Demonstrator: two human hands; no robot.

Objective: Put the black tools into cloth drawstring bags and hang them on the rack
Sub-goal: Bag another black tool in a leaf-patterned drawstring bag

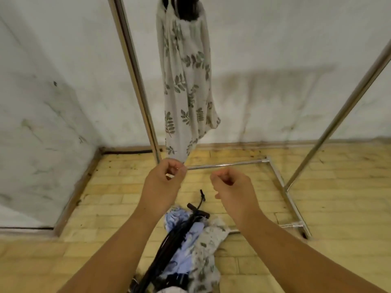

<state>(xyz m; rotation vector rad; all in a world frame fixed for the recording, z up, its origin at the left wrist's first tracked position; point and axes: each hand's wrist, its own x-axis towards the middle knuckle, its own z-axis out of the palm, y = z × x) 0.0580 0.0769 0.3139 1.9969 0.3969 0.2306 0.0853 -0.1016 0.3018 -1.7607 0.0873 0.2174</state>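
A pale yellow wood-plank floor (317, 261) meets a stained off-white plaster wall (264, 49). A brown skirting board (78, 193) runs along the wall's foot, and a thin black cable (127, 152) lies against the wall near its corner.

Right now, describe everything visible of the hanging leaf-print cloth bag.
The long off-white cloth drawstring bag with grey-green leaf print hangs limp in front of the white wall, right of the shiny metal rack pole. Its gathered mouth sits at the frame's top, with a black tool poking out; its support is out of view. It narrows downward, and the left hand pinches its bottom tip.
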